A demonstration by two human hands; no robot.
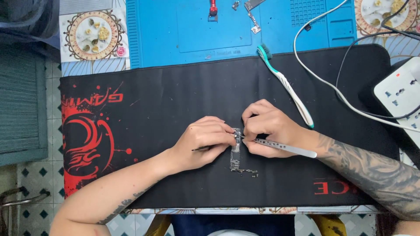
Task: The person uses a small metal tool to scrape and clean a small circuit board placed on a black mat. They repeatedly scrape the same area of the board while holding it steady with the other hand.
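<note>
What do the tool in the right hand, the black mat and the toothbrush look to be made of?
Tweezers in the right hand: likely metal, given the pale silvery sheen and row of holes. Black mat: probably fabric-topped, matte with no glare and a red print. Toothbrush: plastic, with a glossy white and teal handle.

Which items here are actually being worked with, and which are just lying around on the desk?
In use:
- left hand with a thin dark tool
- right hand with silver tweezers
- small circuit board
- black desk mat

Lying about:
- toothbrush
- white power strip
- blue repair mat
- red-handled tool
</note>
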